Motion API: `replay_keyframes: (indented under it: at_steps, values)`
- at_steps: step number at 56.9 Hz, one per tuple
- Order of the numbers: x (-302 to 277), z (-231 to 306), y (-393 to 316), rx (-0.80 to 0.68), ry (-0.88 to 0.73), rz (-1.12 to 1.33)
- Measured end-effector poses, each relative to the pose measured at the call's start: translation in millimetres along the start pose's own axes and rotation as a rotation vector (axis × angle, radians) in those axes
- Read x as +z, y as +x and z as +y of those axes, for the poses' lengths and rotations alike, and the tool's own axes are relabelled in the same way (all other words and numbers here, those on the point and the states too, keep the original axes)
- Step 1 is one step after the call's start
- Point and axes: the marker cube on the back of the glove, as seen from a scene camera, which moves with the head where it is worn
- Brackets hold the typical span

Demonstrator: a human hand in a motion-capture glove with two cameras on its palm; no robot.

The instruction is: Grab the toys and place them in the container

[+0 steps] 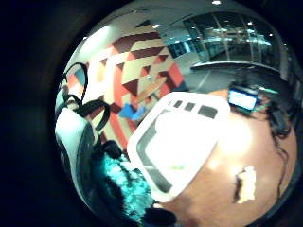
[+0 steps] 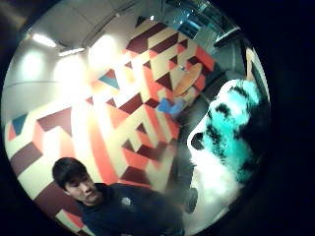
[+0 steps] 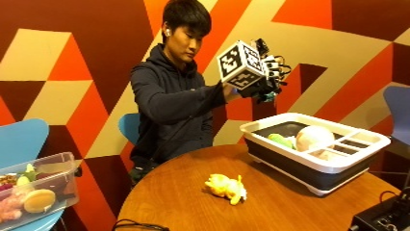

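My gloved right hand [image 3: 259, 86] is raised well above the near end of the container and grips a teal, black and white plush toy [image 3: 268, 97]. That toy sits close to the palm in both palm views [image 1: 125, 184] [image 2: 231, 132]. The container [image 3: 282, 159] is a dark basin with a white rim [image 1: 142, 137], standing on the right of the round wooden table [image 3: 179, 192]. A green toy [image 3: 280, 140] and a cream round toy [image 3: 313, 137] lie inside it. A yellow plush toy [image 3: 226, 186] [image 1: 246, 184] lies on the table in front of the container.
A clear plastic box of toys [image 3: 35, 187] rests on a blue chair at the left. A black device [image 3: 384, 216] sits at the table's right front edge, and a cable [image 3: 137, 225] at the near edge. Another blue chair [image 3: 398, 108] stands at far right.
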Motion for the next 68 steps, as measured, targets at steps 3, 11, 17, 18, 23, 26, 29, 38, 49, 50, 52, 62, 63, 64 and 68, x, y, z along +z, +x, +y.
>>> replay_keyframes:
  at_steps: [3,11,17,18,23,26,29,38,49,50,52,62,63,64,68]
  values:
    - [26,3,-5,0.008,-0.028,-0.058]
    - [95,17,-4,0.060,-0.268,-0.146]
    - [114,24,10,0.129,-0.474,-0.149]
    - [113,24,13,0.130,-0.477,-0.127]
    - [98,19,19,0.109,-0.418,-0.020]
    - [82,18,15,0.098,-0.376,0.011]
    - [61,22,11,0.086,-0.343,0.052]
    - [-50,35,39,0.168,-0.285,0.362]
    - [-148,78,121,0.528,-0.381,0.800]
    - [-153,82,129,0.565,-0.394,0.823]
    - [-160,90,145,0.626,-0.422,0.858]
    - [-151,124,208,0.779,-0.529,0.974]
    - [-149,127,213,0.790,-0.539,0.987]
    - [-147,128,217,0.800,-0.551,1.001]
    - [-139,133,230,0.833,-0.605,1.054]
